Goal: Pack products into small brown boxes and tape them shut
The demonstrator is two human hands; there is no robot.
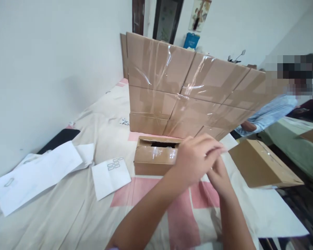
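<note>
My left hand [194,158] and my right hand [217,172] meet in front of me, fingers bent together and slightly blurred. Whatever they may hold is hidden between them. Just behind and left of them lies a long cardboard box [147,156] with a dark slot along its top; my left hand covers its right end from view. A white sheet [109,185] with several small rounded outlines lies left of the box. Further back is a little heap of small shiny pieces [124,121], too small to name.
A tall wall of taped cardboard boxes [156,100] stands behind the long box. Larger papers [41,177] and a black flat item [59,139] lie at left. At right sit a tilted cardboard carton [255,166] and a person in a light blue sleeve [271,114].
</note>
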